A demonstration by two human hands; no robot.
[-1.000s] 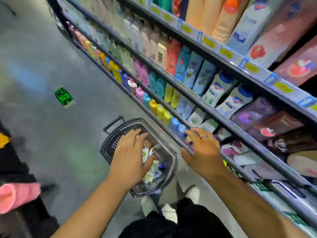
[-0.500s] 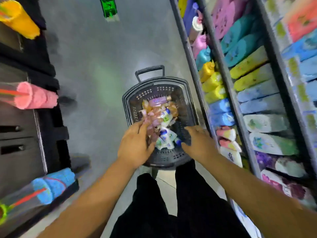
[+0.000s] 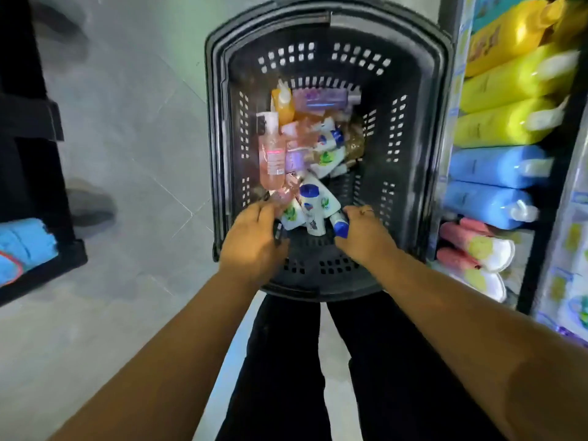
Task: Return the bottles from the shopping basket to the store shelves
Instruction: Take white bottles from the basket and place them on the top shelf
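Bottles [image 3: 305, 160] piled in basket [image 3: 413, 138], shelves [image 3: 445, 173] on the right. Right hand [image 3: 362, 233] wraps white blue-capped bottle [image 3: 339, 226]; left hand [image 3: 251, 237] in near pile, grip unclear. Probably light, slick plastic: grab mid-body, not cap.

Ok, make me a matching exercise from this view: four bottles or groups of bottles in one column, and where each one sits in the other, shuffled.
Column one
1. tall pink bottle
2. yellow bottles
3. blue-capped white bottle
4. purple bottle

Column two
A. at the far end of the pile in the shopping basket
B. against the right hand
C. on the store shelves, right of the basket
D. along the left side of the pile

Pairs: 1-D, 2-C, 3-B, 4-A.
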